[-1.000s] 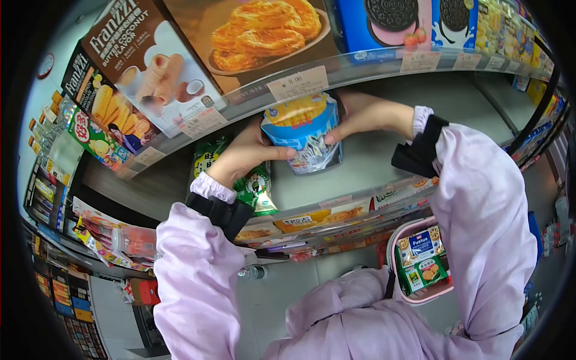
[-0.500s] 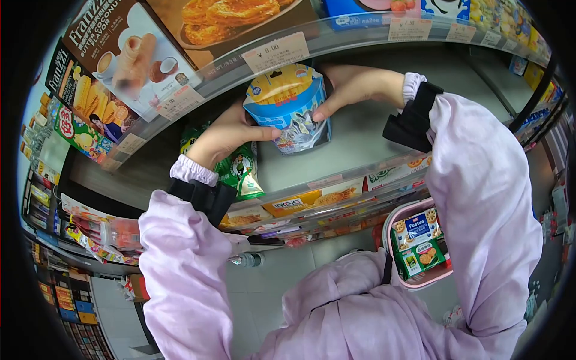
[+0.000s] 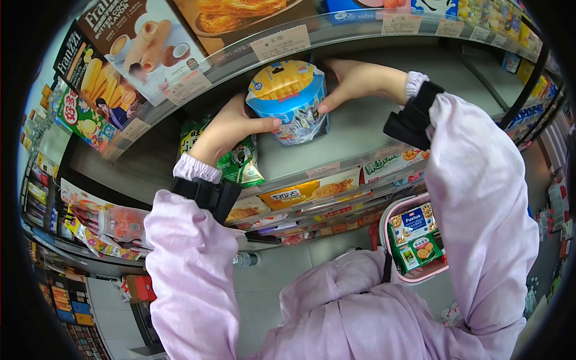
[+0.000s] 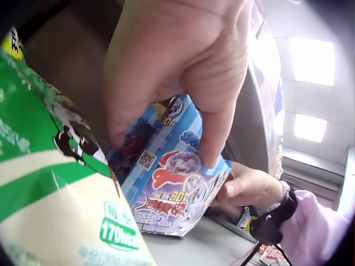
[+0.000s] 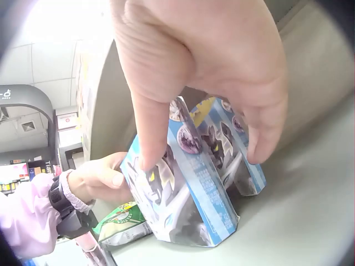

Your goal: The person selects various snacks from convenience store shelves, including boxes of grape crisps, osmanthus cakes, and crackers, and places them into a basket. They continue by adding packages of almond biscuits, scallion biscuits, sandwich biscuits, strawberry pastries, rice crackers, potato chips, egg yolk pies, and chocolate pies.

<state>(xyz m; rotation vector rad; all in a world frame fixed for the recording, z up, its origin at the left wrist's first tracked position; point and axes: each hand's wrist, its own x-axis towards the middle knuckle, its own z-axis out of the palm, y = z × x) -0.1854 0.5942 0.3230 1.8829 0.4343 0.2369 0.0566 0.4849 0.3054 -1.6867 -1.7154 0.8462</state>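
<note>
The left hand (image 3: 228,129) and right hand (image 3: 354,81) pinch the box (image 3: 288,102) between their fingers, one on each side; it looks like light, thin card, easily dented.

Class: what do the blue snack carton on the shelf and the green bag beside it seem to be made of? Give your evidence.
The blue carton is probably printed paperboard, slightly glossy: flat faces meet at sharp folded edges. The green bag is likely glossy plastic film: its surface bulges softly and wrinkles.
</note>
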